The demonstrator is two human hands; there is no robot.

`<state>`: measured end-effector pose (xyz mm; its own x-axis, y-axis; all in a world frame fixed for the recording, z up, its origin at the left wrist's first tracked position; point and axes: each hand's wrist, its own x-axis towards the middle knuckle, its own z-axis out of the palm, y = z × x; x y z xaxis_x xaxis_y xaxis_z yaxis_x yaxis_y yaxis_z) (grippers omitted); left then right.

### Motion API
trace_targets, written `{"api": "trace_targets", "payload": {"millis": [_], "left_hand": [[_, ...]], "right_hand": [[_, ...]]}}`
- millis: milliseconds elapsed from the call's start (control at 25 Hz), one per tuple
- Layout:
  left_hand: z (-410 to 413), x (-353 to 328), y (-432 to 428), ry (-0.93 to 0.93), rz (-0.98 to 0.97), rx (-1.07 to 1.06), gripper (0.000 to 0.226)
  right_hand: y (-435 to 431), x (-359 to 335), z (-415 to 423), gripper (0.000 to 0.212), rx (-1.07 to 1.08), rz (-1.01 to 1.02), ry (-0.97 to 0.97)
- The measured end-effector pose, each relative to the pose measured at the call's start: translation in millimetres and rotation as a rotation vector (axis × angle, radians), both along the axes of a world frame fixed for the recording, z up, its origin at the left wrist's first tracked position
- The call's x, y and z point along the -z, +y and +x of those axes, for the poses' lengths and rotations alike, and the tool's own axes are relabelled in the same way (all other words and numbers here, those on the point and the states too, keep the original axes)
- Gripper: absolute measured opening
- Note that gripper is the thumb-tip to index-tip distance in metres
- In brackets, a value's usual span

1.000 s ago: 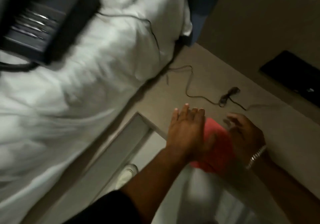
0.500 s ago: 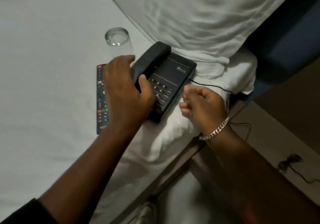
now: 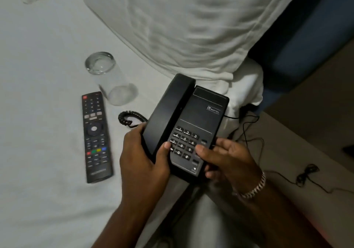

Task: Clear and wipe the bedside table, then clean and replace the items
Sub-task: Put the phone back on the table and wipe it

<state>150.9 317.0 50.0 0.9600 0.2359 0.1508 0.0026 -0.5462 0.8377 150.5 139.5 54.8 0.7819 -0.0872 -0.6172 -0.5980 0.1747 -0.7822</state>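
A black desk telephone [image 3: 199, 117] with its handset in the cradle sits at the edge of the white bed [image 3: 42, 75]. My left hand [image 3: 143, 155] grips its near left side around the handset end, thumb on the keypad. My right hand [image 3: 228, 157] holds the near right corner, thumb over the keys. A black TV remote [image 3: 95, 136] lies flat to the left of the phone. Behind the remote stands a clear drinking glass [image 3: 109, 77]. The beige bedside table [image 3: 298, 152] is at the right, with a thin black cord [image 3: 306, 175] lying on it.
A large white pillow [image 3: 182, 23] lies just behind the phone. The coiled handset cord [image 3: 127, 118] rests on the sheet between the phone and the remote. A blue headboard [image 3: 306, 42] rises at the upper right. The phone's line cord [image 3: 247, 127] runs down onto the table.
One second ago both hands were on a red cloth on the table. Since then they came to the bed, and now both grip the phone, which has shifted toward me.
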Motion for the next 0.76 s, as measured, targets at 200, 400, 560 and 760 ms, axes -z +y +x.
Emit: {"api": "trace_targets", "payload": {"millis": [200,400,560,760], "left_hand": [[-40.9,24.1,-84.0,-0.070,-0.023,0.204,0.056],[-62.2,84.9,-182.7,0.085,-0.043,0.344,0.061],[-56.0,142.5,-244.9,0.178,-0.055,0.372,0.059],[-35.4,182.5,-278.7,0.172,0.025,0.385,0.060]], "right_hand": [[-87.8,19.5,-72.3,0.057,0.140,0.137,-0.020],[-185.2,83.2,-110.7,0.053,0.222,-0.009,0.135],[-245.5,147.4,-100.6,0.049,0.216,-0.018,0.231],[-277.2,174.3,-78.6,0.077,0.249,-0.108,0.202]]}}
